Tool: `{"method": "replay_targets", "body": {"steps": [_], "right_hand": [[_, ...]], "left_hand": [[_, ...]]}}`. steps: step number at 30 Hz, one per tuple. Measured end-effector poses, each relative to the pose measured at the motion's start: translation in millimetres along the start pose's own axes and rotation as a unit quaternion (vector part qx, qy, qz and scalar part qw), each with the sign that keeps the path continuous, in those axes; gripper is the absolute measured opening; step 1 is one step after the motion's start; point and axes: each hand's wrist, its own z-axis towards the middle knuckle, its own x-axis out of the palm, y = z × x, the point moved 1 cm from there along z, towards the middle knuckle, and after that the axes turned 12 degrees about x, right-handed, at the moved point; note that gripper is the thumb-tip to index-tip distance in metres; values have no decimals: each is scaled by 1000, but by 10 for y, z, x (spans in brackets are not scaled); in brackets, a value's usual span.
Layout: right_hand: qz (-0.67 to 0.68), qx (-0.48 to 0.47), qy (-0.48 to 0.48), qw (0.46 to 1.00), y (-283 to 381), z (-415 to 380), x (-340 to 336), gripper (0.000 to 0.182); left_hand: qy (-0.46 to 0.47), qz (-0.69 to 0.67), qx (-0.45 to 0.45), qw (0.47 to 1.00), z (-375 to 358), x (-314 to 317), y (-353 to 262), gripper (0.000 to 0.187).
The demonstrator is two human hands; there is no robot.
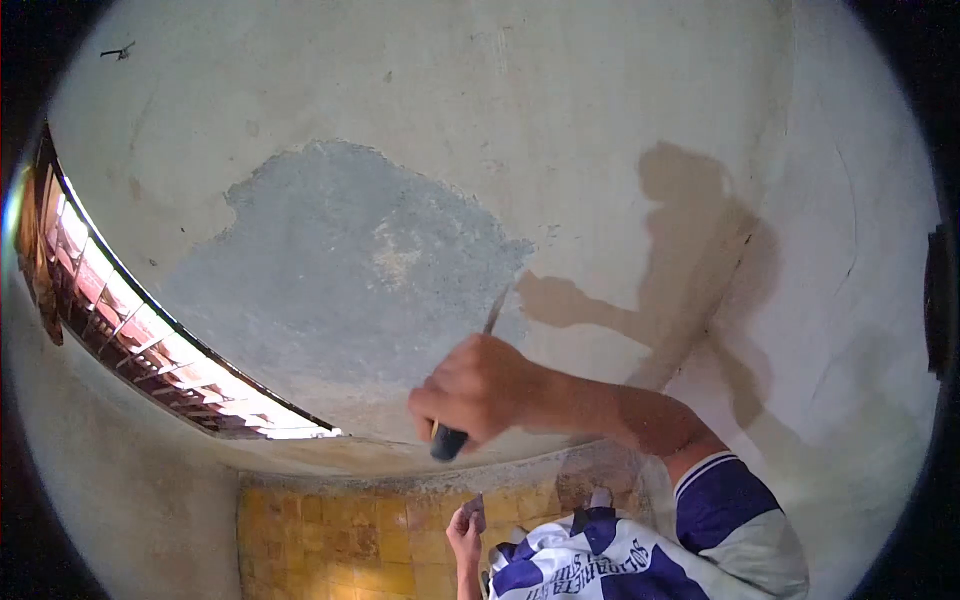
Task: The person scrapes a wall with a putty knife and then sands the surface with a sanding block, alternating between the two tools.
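Observation:
My right hand (pixel 478 385) is closed around the handle of a scraper (pixel 447 444), which has a dark butt with a bit of yellow. Its thin metal blade (pixel 497 308) points up, seen nearly edge-on, and overlaps the lower right border of a bare grey patch (pixel 310 265) on the wall. Ragged edges of pale paint (pixel 440 90) surround that patch. Lower down, beside my body, my left hand (pixel 464 535) pinches a small flat greyish piece (pixel 475 511), possibly sandpaper.
A barred window opening (pixel 150 330) runs along the left, with a piece of wood (pixel 38 260) at its far end. Yellow floor tiles (pixel 380 520) lie below. On the right, a cracked wall (pixel 850 200) meets this one at a corner. My arm's shadow falls there.

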Motion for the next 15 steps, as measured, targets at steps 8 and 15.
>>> {"method": "replay_targets", "body": {"steps": [8, 15], "right_hand": [[25, 232, 117, 965, -131, -613, 543, 21], [153, 428, 101, 885, -56, -2292, 1117, 26]], "left_hand": [[9, -3, 16, 1000, 46, -141, 19, 15], [-44, 6, 36, 998, 176, 123, -511, 4]]}}
